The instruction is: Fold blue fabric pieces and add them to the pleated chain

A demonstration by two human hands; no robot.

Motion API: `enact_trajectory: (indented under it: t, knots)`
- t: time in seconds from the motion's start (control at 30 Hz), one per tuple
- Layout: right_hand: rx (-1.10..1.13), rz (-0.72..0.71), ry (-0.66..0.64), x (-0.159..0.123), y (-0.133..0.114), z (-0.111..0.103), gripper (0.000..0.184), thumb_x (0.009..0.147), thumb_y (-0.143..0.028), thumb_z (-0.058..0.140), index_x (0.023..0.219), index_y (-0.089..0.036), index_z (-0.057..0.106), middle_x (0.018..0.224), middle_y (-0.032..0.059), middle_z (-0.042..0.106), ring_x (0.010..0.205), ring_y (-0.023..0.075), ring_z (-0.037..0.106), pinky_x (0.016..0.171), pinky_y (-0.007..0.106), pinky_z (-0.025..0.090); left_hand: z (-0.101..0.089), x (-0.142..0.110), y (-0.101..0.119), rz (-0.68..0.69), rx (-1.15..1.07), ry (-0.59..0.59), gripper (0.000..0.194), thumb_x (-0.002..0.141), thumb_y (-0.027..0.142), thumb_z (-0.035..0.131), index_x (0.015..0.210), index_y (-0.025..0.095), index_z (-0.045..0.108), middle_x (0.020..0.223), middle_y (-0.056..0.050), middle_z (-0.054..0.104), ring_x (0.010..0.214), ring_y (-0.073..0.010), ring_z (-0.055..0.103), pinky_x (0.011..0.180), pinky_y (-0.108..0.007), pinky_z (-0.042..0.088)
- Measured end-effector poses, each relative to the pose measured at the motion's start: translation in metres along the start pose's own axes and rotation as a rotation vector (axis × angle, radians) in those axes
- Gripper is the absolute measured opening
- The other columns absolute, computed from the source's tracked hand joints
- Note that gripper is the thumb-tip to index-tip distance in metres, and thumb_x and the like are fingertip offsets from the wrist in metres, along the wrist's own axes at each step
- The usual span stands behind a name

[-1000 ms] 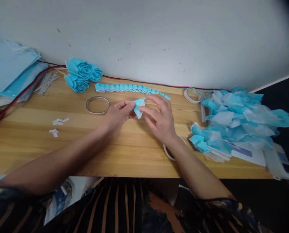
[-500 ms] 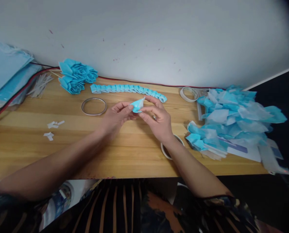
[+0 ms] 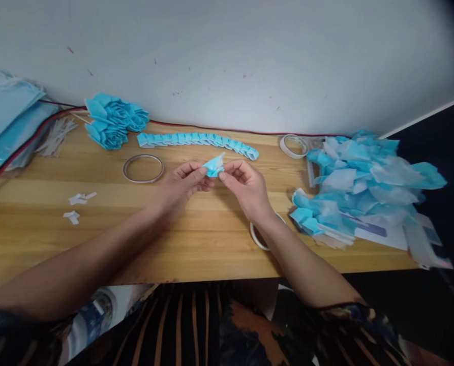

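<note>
Between my two hands is a small folded blue petal [image 3: 213,166] of thin fabric-like sheet, with a pale pointed tip at its upper right. My left hand [image 3: 186,180] pinches its left side between thumb and fingers. On its lower right edge, the thumb and fingers of my right hand [image 3: 245,185] are closed. Just behind the hands lies a curved row of folded blue pieces [image 3: 198,139]. A thin ring-shaped roll [image 3: 143,169] lies flat left of my left hand, and a tape roll [image 3: 258,239] is partly covered by my right wrist.
Blue fabric roses [image 3: 114,119] lie at the back left, near white strips [image 3: 57,136] and bagged blue sheets [image 3: 9,114]. Small white scraps [image 3: 82,198] are at left. Another tape roll [image 3: 294,146] and a heap of blue petals [image 3: 360,178] occupy the right. A red-black cable [image 3: 211,128] follows the wall.
My right fingers have come down from the petal's upper tip and closed at its lower right edge. The left hand keeps its pinch. The whole view has shifted slightly.
</note>
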State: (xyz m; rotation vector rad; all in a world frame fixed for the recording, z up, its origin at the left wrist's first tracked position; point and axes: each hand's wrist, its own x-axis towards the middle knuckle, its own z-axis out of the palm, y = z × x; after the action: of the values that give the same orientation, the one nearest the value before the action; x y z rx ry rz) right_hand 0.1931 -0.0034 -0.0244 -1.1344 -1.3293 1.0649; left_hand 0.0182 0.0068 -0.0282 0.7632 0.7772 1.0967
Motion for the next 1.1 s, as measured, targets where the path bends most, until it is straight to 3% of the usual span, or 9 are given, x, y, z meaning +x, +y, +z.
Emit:
enact_trajectory:
  t: [0.17, 0.33, 0.53, 0.67, 0.73, 0.87, 1.1]
  knots:
    - [0.119, 0.068, -0.023, 0.0011, 0.0017, -0.0004, 0.04, 0.08, -0.034, 0.081, 0.117, -0.027, 0.068, 0.088, -0.0022, 0.075, 0.084, 0.0162, 0.069, 0.083, 0.034, 0.056, -0.0002, 0.0004, 0.0009, 0.001, 0.031, -0.028, 0.037, 0.066, 0.04, 0.094, 0.086, 0.016, 0.073, 0.078, -0.001, 0.074, 0.071, -0.0132, 0.069, 0.07, -0.027, 0.054]
    - [0.088, 0.046, -0.075, 0.0005, 0.0041, -0.0012, 0.034, 0.083, -0.039, 0.078, 0.114, -0.026, 0.073, 0.101, 0.0017, 0.078, 0.095, 0.0195, 0.071, 0.092, 0.04, 0.058, 0.0001, 0.0, 0.0054, -0.006, 0.048, -0.031, 0.037, 0.071, 0.042, 0.089, 0.091, 0.015, 0.073, 0.082, -0.004, 0.073, 0.074, -0.0163, 0.069, 0.068, -0.029, 0.056]
    - [0.081, 0.043, -0.088, -0.0002, 0.0038, -0.0018, 0.032, 0.084, -0.036, 0.078, 0.113, -0.024, 0.073, 0.096, 0.0009, 0.077, 0.089, 0.0172, 0.071, 0.088, 0.037, 0.057, -0.002, 0.0021, 0.0045, 0.05, 0.163, -0.063, 0.041, 0.072, 0.05, 0.089, 0.084, 0.014, 0.072, 0.074, -0.003, 0.07, 0.07, -0.0144, 0.067, 0.065, -0.025, 0.055]
    - [0.106, 0.056, -0.064, 0.0006, 0.0029, -0.0015, 0.033, 0.081, -0.038, 0.081, 0.111, -0.026, 0.074, 0.096, 0.0006, 0.078, 0.089, 0.0178, 0.071, 0.089, 0.037, 0.057, -0.0035, 0.003, 0.0015, 0.087, 0.134, -0.056, 0.05, 0.084, 0.063, 0.073, 0.09, 0.013, 0.073, 0.082, -0.008, 0.074, 0.073, -0.0175, 0.07, 0.064, -0.027, 0.055]
    - [0.123, 0.051, -0.067, 0.0009, 0.0021, -0.0013, 0.031, 0.081, -0.038, 0.082, 0.108, -0.026, 0.075, 0.095, 0.0003, 0.078, 0.092, 0.0185, 0.071, 0.091, 0.038, 0.057, -0.0035, 0.003, 0.001, 0.085, 0.11, -0.041, 0.049, 0.088, 0.061, 0.068, 0.089, 0.013, 0.073, 0.081, -0.009, 0.074, 0.072, -0.0181, 0.07, 0.064, -0.028, 0.055]
    - [0.136, 0.039, -0.083, 0.0006, 0.001, -0.001, 0.027, 0.081, -0.037, 0.081, 0.105, -0.026, 0.075, 0.092, -0.0003, 0.077, 0.092, 0.0185, 0.072, 0.091, 0.038, 0.057, -0.0033, 0.0024, 0.0026, 0.063, 0.148, -0.036, 0.037, 0.083, 0.05, 0.078, 0.084, 0.013, 0.073, 0.075, -0.006, 0.072, 0.069, -0.0158, 0.068, 0.064, -0.026, 0.054]
    - [0.084, 0.067, -0.089, 0.0, 0.0024, -0.0006, 0.032, 0.083, -0.039, 0.079, 0.111, -0.026, 0.074, 0.095, 0.0003, 0.077, 0.092, 0.0191, 0.071, 0.093, 0.04, 0.057, -0.0018, 0.0001, 0.0055, 0.072, 0.287, -0.015, 0.036, 0.077, 0.05, 0.084, 0.081, 0.015, 0.073, 0.069, -0.002, 0.068, 0.061, -0.0111, 0.06, 0.058, -0.023, 0.05]
